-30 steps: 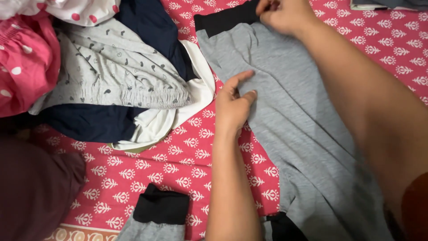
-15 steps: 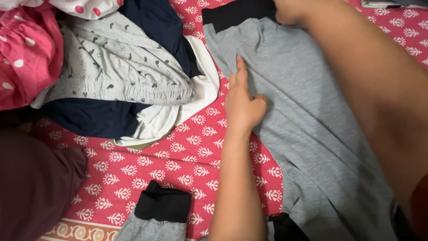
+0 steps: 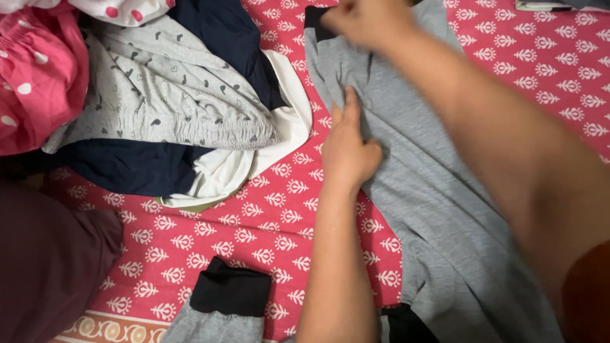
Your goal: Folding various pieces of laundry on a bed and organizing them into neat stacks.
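A grey garment (image 3: 438, 190) with black trim lies spread on a red bedsheet with white motifs (image 3: 254, 222). My left hand (image 3: 346, 149) presses flat on the garment's left edge, fingers together and pointing away from me. At the top, my right hand (image 3: 365, 22) is closed on the garment's upper part beside its black band (image 3: 316, 16). The right forearm crosses over the grey cloth and hides part of it. A grey sleeve with a black cuff (image 3: 225, 292) lies near the bottom edge.
A heap of clothes lies at the upper left: a grey patterned piece (image 3: 165, 95), a navy one (image 3: 127, 168), a white one (image 3: 279, 133) and a pink dotted one (image 3: 35, 76). A dark maroon cloth (image 3: 44, 273) fills the lower left.
My left hand slid up along the garment's left edge and flattened. My right hand moved left, drawing the top of the grey cloth over.
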